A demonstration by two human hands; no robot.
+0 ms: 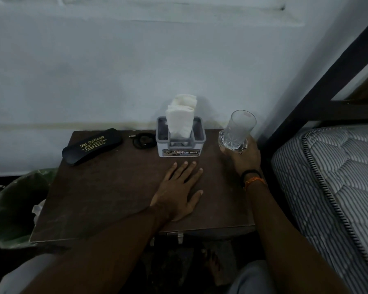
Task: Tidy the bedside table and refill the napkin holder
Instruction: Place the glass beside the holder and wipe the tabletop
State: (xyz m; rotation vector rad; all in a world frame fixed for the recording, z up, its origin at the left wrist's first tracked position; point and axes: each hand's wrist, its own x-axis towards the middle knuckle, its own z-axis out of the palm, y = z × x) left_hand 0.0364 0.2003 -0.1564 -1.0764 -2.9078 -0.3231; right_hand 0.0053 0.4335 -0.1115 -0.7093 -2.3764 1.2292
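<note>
Right fingers (pixel 226 150) clamp the upright glass (pixel 238 132), mouth up; left fingers (pixel 185 168) lie flat, apart.

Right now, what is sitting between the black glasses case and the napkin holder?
In the head view, a coiled black cable lies on the table between the glasses case and the napkin holder, closer to the holder.

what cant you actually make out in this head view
- Small print under the gold name on the black glasses case: too small and dim.
- Label on the napkin holder: only one word reads, the rest is blurred.
- Whether the glass in the right hand touches the table: its base is hidden by the fingers.
- Contents of the bin: dark, cut off by the table edge.
</note>
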